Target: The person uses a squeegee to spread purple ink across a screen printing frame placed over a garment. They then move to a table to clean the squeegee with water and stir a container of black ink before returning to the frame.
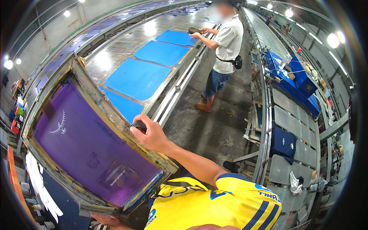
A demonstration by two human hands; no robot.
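A screen-printing frame [97, 103] with worn, stained bars is tilted up at my left. Its purple mesh [92, 134] carries a pale winged emblem and a small block of lettering. My right hand [151, 135] is closed at the upper right bar, with a dark, rounded lump [139, 125] under its thumb and fingers; what that lump is I cannot make out. Low in the view, my left hand [107, 220] supports the frame's bottom corner from beneath, its fingers partly hidden. Just beyond the frame, blue fabric panels [138, 78] lie flat on a long printing table [105, 61].
A person [229, 42] in a white shirt stands in the aisle, holding a dark object over the table. Metal rails [180, 86] edge the table. At right stand another long table with grey boards [289, 120], blue bins [293, 80] and a folded navy cloth [283, 143].
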